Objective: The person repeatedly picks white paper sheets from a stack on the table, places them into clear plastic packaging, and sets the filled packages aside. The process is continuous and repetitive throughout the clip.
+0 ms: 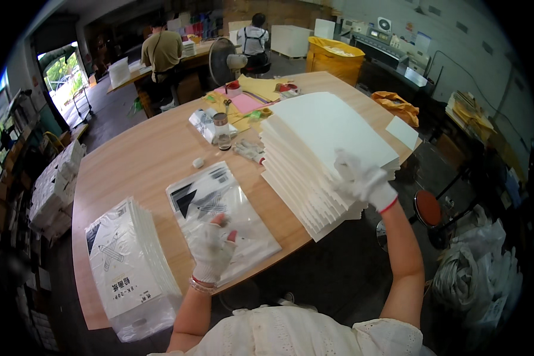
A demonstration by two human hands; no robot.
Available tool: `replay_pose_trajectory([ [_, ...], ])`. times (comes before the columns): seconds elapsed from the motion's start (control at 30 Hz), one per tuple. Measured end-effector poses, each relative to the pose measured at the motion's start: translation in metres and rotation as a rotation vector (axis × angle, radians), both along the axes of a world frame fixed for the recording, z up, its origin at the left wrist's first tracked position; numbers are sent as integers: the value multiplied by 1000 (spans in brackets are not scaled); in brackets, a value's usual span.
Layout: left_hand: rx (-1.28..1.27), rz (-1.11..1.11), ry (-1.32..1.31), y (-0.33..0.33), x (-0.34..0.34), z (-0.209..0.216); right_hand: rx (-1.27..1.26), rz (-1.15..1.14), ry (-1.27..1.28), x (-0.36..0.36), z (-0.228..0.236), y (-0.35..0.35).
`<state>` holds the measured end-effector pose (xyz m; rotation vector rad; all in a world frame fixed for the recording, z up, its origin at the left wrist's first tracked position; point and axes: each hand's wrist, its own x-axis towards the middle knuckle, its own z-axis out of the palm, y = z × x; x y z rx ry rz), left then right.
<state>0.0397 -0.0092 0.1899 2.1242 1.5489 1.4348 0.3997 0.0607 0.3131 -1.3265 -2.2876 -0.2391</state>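
Observation:
My left hand [213, 254], in a white knit glove with some fingertips bare, rests on a flat pile of clear plastic bags [252, 237] printed with a pencil drawing. Its fingers are apart and grip nothing that I can see. Over the right near part of a tall stack of white paper [320, 127] is my right hand [365, 180], also gloved, its fingers stretched out and slightly blurred. Whether they touch the top sheet I cannot tell. The stack lies in stepped, fanned-out layers. On the left, filled paper packs [121, 261] in clear plastic are piled up.
Beyond the bags lie a small white lump [198, 162], a spare glove [248, 150], a jar [223, 141], scissors [227, 104] and coloured paper [246, 102]. A fan [222, 62] stands past the table's far edge. Two people sit at another table. A stool [427, 207] is right.

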Motion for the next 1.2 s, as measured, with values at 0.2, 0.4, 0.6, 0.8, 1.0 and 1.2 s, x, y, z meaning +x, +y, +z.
replay_pose_trajectory([
  [0.2, -370, -650, -181, -6, 70, 27, -395, -8, 199, 18, 22, 32],
  [0.4, -1389, -902, -1538, -3, 91, 77, 157, 321, -258, -46, -3, -111],
  [0.6, -884, -796, -862, -45, 35, 57, -908, 119, 1355, 30, -85, -99],
  [0.8, -41, -389, 245, -89, 85, -2, -55, 53, 1283, -158, -163, -144],
  [1.0, -172, 355, 376, -18, -26, -14, -221, 9, 934, -113, -173, -143],
  [1.2, -589, -364, -832, 45, -36, -48, -377, -18, 180, -98, -198, -148],
])
